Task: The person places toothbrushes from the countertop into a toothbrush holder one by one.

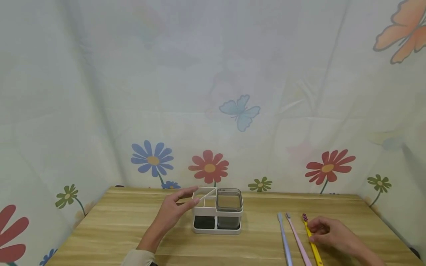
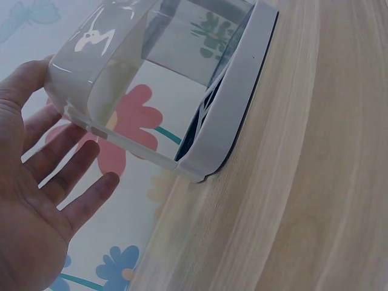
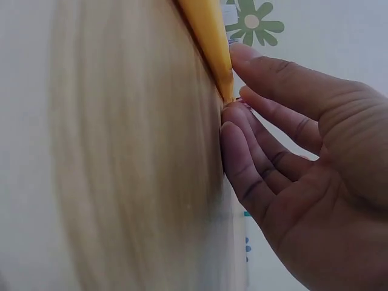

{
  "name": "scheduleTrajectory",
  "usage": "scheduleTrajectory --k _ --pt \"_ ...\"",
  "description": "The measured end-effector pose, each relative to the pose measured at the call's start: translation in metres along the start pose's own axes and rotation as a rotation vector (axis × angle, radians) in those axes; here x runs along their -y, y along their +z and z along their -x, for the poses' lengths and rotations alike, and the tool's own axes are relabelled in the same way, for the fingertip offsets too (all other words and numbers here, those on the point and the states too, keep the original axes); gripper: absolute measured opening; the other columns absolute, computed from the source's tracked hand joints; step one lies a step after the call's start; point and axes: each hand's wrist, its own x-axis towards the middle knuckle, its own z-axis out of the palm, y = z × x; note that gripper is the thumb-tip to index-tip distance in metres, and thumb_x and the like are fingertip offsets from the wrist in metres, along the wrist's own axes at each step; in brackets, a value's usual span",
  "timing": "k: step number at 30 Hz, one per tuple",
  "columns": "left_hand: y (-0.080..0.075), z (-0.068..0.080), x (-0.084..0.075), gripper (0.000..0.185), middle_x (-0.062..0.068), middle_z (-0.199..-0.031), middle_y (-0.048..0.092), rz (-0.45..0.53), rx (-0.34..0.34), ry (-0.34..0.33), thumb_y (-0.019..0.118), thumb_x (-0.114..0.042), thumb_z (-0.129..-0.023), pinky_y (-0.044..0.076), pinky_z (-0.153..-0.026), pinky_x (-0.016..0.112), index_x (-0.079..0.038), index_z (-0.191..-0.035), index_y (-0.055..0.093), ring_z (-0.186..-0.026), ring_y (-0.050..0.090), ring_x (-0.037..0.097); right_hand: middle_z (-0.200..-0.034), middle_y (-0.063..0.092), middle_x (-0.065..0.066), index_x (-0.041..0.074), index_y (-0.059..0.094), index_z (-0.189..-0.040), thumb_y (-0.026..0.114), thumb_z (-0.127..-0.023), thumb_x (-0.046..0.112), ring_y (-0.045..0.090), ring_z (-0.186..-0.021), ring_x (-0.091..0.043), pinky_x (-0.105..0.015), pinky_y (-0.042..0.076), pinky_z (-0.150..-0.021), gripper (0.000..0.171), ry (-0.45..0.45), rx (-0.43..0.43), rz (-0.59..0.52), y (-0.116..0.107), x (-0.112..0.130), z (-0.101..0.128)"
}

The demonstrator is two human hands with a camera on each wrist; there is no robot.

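There it was, the left hand (image 1: 171,210) at the left side of the white holder (image 1: 204,211), fingers straight and spread apart, thumb touching its upper edge, mid-desk (image 1: 259,229) and near the far wall. Over on the right, the right hand's (image 1: 332,235) curled fingers met the yellow toothbrush (image 1: 315,249) below its head, whether clamped nobody could tell, with the pink toothbrush (image 1: 299,244) and blue toothbrush (image 1: 284,242) lying just left.

White holder (image 1: 204,211) upright, yellow toothbrush (image 1: 314,247) lying
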Motion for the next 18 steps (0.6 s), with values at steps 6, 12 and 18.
scheduleTrajectory --k 6,12,18 --pt "0.0001 0.0 0.0003 0.043 0.011 -0.135 0.071 -0.003 -0.003 -0.002 0.083 -0.023 -0.095 0.058 -0.099 0.033 -0.012 -0.136 0.074 -0.123 0.066 0.027 -0.098 0.069 -0.002 -0.002 0.072 -0.116 0.086 -0.091 0.021 0.061 -0.088 -0.023 -0.025 0.054 -0.07 0.037 0.003 -0.003 0.032 0.0025 0.0014 -0.0006" --pt "0.0 -0.0005 0.0011 0.043 0.009 -0.135 0.071 -0.028 -0.009 0.005 0.082 -0.024 -0.096 0.058 -0.101 0.038 -0.012 -0.136 0.073 -0.123 0.066 0.028 -0.096 0.065 -0.001 0.003 0.074 -0.117 0.088 -0.09 0.025 0.057 -0.087 -0.021 -0.026 0.052 -0.071 0.038 0.079 -0.022 0.08 0.0086 0.0078 -0.0032" --pt "0.0003 -0.0017 0.0027 0.043 0.005 -0.133 0.072 -0.043 -0.019 -0.002 0.082 -0.025 -0.096 0.059 -0.1 0.037 -0.014 -0.136 0.074 -0.121 0.067 0.026 -0.095 0.066 0.0 0.004 0.074 -0.117 0.087 -0.091 0.023 0.057 -0.086 -0.02 -0.026 0.051 -0.07 0.034 0.054 -0.017 0.105 0.0093 0.0095 -0.0029"
